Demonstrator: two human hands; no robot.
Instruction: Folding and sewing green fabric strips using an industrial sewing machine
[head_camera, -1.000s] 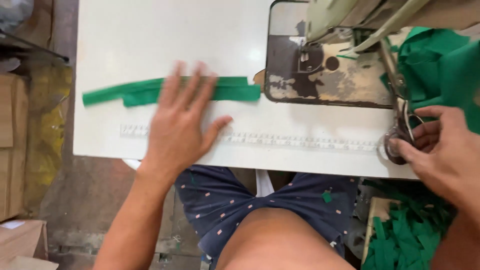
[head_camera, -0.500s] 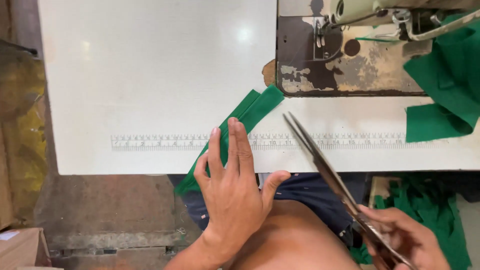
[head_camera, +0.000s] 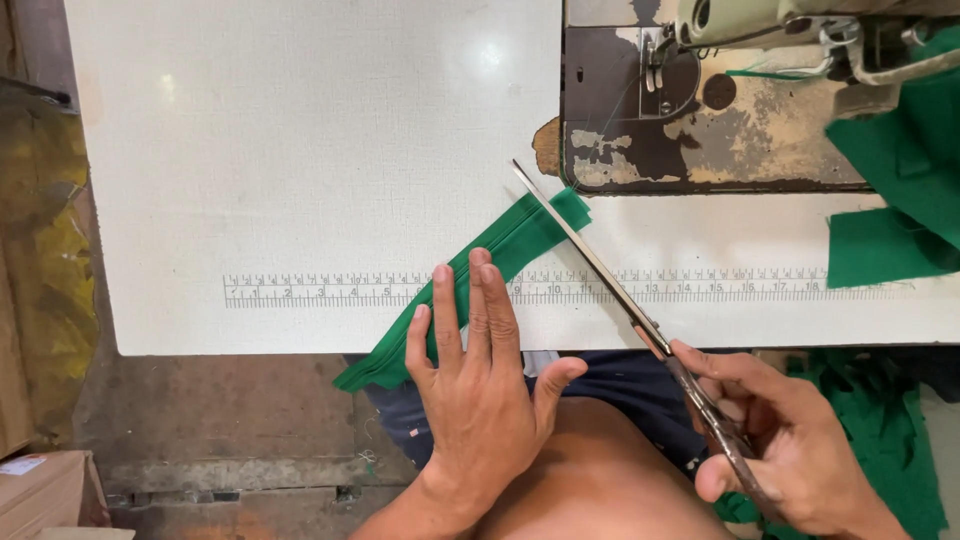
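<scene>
A white desk fills most of the frame, and a printed ruler scale runs along its near edge. In the upper right of the frame sits the worn metal bed of a sewing machine, with its pale head at the very top edge. A pile of green fabric lies at the right edge, partly on the machine bed and partly on the desk. More green fabric scraps lie below the desk in the lower right corner. At the lower left corner there is a cardboard box on the floor.

The green fabric strip lies diagonal at the middle of the frame, from near the machine bed down across the ruler scale and over the desk edge, where its lower end hangs.

The left hand lies flat in the lower middle, its fingers straight and open, pressing the strip on the desk edge; it grips nothing.

The right hand is at the lower right, its fingers closed around the handles of the scissors. The long blades point up-left and cross the upper end of the strip, just beside the machine bed. The blades look closed or almost closed; I cannot tell exactly.
</scene>
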